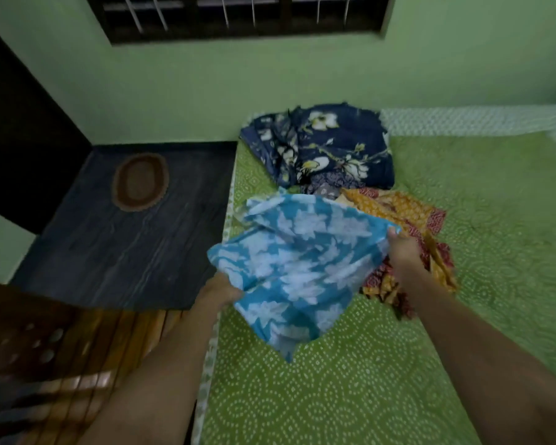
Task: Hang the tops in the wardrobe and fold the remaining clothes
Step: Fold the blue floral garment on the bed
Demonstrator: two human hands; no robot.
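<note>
A light blue garment with white flowers [299, 264] hangs spread between my hands above the left side of the bed. My left hand [220, 292] grips its lower left edge. My right hand [402, 248] pinches its right corner. Behind it on the bed lies a dark navy garment with white flowers [328, 146], with a smaller dark patterned piece [326, 184] at its front edge. An orange and red patterned garment [408, 220] lies crumpled under my right wrist.
The bed has a green sheet with white dotted patterns [334, 396]. Left of it is a dark floor with an oval brown mat [140, 181]. A wooden headboard or chair [45, 348] is at the lower left. A green wall and barred window [238, 14] stand behind.
</note>
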